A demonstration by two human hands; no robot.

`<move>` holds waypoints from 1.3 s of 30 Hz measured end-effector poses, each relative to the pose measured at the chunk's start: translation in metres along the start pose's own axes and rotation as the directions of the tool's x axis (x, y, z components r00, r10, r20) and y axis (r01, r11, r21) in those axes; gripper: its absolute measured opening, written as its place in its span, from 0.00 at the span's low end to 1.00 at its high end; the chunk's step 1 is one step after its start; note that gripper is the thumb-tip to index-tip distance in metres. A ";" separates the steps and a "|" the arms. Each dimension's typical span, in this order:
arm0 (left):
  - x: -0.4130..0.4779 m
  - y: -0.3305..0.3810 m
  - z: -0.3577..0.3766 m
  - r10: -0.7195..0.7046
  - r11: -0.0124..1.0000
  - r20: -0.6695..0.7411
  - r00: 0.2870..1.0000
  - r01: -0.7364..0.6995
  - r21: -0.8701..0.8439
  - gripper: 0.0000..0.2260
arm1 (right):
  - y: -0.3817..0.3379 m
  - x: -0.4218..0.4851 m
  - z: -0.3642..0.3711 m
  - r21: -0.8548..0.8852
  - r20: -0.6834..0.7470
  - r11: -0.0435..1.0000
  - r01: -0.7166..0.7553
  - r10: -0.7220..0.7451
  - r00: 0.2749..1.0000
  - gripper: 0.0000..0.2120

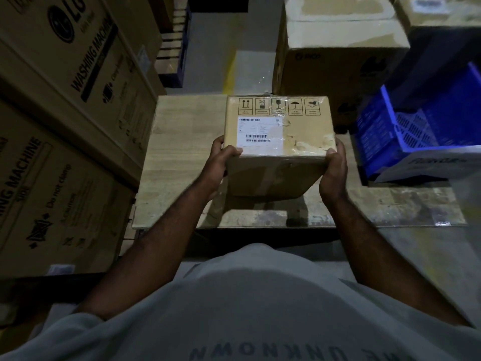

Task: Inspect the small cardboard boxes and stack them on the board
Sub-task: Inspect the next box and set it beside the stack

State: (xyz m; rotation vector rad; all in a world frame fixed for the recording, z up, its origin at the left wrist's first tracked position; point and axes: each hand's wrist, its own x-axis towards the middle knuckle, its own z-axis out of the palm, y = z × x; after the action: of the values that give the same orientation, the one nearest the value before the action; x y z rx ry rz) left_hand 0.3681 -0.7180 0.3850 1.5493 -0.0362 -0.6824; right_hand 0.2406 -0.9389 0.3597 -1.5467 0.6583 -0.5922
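While held over the board (182, 152), apparently clear of its surface to judge by the shadow beneath: one small cardboard box (278, 131), top face turned toward the camera, with the white barcode label (260, 135) and the row of handling symbols (279, 106) open to view.

Stage of task, as judged: inspection in hand, stacking not yet begun. No other small box visible on the seen part of the board, hence probably the first of the stack; placing this one and any others left to do.

Pose: both bare forearms stretched forward from the torso and converging on the near corners of the box. Left hand (216, 165) clasping the near left corner, thumb laid over the top edge beside the label, fingers curled round the side. Right hand (334, 170) clasping the near right corner likewise, thumb on the top edge, fingers mostly hidden behind the side wall.

Surroundings: washing machine cartons (65, 87) on the left, a large carton (338, 56) behind the board, a blue crate (416, 126) on the right.
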 end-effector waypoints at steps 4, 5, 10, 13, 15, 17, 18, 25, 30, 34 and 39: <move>-0.009 -0.009 -0.009 0.021 0.999 0.082 0.996 -0.018 -0.038 0.38 | 0.003 -0.011 -0.008 -0.005 0.018 0.999 0.044 -0.044 0.999 0.21; -0.012 -0.011 -0.012 0.026 0.999 0.108 0.994 -0.022 -0.042 0.41 | 0.005 -0.013 -0.010 -0.014 0.022 0.998 0.053 -0.053 0.998 0.23; -0.021 -0.017 -0.023 0.037 0.999 0.188 0.981 -0.042 0.023 0.43 | 0.007 -0.015 -0.025 -0.001 0.114 1.000 -0.009 0.009 0.993 0.28; -0.021 -0.011 -0.016 0.032 0.999 0.124 0.992 -0.036 0.029 0.33 | 0.002 -0.013 -0.034 -0.015 0.186 0.999 -0.044 0.046 0.981 0.30; -0.020 -0.008 -0.015 0.035 0.999 0.097 0.995 -0.037 0.012 0.32 | -0.004 -0.012 -0.038 -0.045 0.206 0.997 -0.061 0.069 0.976 0.24; -0.018 -0.009 -0.020 0.024 1.000 0.122 0.992 -0.022 -0.014 0.35 | -0.012 -0.008 -0.042 -0.088 0.185 0.991 -0.099 0.114 0.976 0.20; -0.020 -0.009 -0.024 0.014 1.000 0.147 0.989 -0.011 -0.023 0.37 | -0.016 -0.006 -0.045 -0.104 0.172 0.986 -0.131 0.148 0.974 0.23; -0.035 -0.020 -0.036 0.028 0.999 0.248 0.968 -0.023 -0.021 0.35 | -0.040 -0.005 -0.044 -0.154 0.323 0.971 -0.181 0.222 0.920 0.23; -0.039 -0.013 -0.027 0.013 0.992 0.158 0.987 0.008 -0.129 0.23 | -0.046 -0.002 -0.028 -0.195 0.294 0.980 -0.038 0.095 0.951 0.13; -0.037 -0.007 -0.028 0.001 0.967 0.084 0.996 0.020 -0.253 0.31 | -0.045 0.008 -0.024 -0.251 0.335 0.966 0.068 0.021 0.942 0.23; -0.035 -0.012 -0.030 0.038 0.921 0.037 0.999 -0.020 -0.389 0.22 | -0.035 0.017 -0.022 -0.204 0.427 0.972 0.113 -0.016 0.904 0.14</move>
State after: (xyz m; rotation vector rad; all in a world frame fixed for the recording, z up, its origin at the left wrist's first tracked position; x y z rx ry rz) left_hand 0.3482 -0.6750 0.3862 1.1488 0.0420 -0.6549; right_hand 0.2397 -0.9648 0.3965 -1.8426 0.3473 -0.2171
